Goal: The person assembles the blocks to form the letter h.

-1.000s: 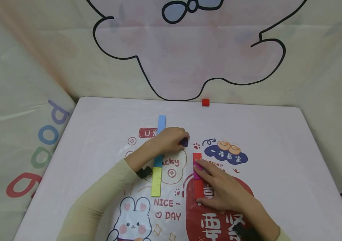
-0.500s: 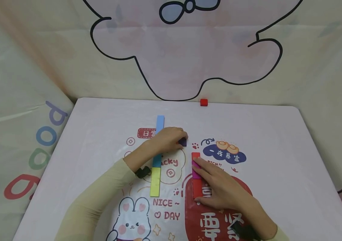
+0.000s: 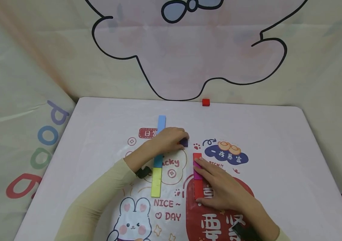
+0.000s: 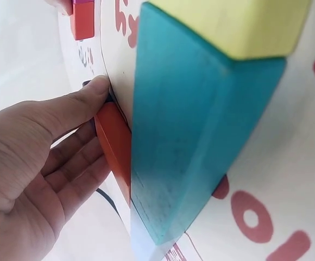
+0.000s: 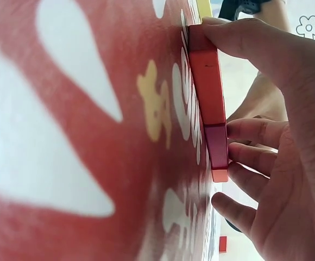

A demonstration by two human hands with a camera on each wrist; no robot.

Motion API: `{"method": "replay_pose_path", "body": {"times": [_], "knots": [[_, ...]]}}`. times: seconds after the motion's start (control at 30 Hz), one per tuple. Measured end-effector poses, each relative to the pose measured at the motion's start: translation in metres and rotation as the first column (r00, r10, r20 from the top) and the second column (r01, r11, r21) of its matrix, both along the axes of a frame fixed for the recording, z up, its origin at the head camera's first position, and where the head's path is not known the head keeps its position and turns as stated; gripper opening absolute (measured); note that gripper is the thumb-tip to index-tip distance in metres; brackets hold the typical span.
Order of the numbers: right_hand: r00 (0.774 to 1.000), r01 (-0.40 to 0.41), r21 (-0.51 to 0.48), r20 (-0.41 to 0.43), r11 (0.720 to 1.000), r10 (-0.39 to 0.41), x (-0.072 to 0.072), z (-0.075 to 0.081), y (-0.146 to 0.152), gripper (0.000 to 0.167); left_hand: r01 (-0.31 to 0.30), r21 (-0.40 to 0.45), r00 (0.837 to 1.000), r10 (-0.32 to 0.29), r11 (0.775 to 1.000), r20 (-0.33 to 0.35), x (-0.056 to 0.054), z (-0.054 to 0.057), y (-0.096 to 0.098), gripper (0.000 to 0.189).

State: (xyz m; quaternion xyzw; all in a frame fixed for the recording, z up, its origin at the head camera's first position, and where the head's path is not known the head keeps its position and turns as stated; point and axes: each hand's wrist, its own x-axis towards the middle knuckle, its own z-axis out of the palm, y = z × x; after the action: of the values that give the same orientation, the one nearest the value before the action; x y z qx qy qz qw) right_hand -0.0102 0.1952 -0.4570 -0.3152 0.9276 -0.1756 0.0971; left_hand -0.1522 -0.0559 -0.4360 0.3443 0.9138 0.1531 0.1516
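My left hand reaches over a strip of blocks and pinches a dark blue block just right of it. That strip has a light blue block, a teal block and a yellow block; its middle lies under the hand. In the left wrist view an orange block adjoins the dark blue one. My right hand rests against a second row: a far red block, a magenta block and a near red block. Its thumb touches the near end, fairly straight fingers the side.
A small red cube sits at the table's back edge. The white table cover carries printed lettering, a rabbit and a red patch. A printed cloth backdrop stands right behind the table.
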Motion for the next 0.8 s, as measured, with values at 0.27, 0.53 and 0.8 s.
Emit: {"method": "replay_pose_path", "body": {"times": [0.27, 0.53, 0.8], "knots": [[1.000, -0.003, 0.009, -0.016, 1.000, 0.004, -0.0001, 0.0000, 0.0000, 0.112, 0.000, -0.023, 1.000, 0.000, 1.000, -0.007, -0.0006, 0.0006, 0.0020, 0.040], [1.000, -0.004, 0.007, -0.021, 1.000, 0.004, -0.0003, 0.0015, 0.0011, 0.112, 0.005, -0.016, 1.000, -0.005, 1.000, -0.008, 0.0005, 0.0002, 0.0041, 0.040], [1.000, 0.000, -0.008, 0.016, 1.000, 0.001, -0.0038, 0.0031, 0.0012, 0.113, -0.012, -0.008, 1.000, 0.012, 1.000, 0.011, 0.0004, 0.0016, 0.0040, 0.044]]}}
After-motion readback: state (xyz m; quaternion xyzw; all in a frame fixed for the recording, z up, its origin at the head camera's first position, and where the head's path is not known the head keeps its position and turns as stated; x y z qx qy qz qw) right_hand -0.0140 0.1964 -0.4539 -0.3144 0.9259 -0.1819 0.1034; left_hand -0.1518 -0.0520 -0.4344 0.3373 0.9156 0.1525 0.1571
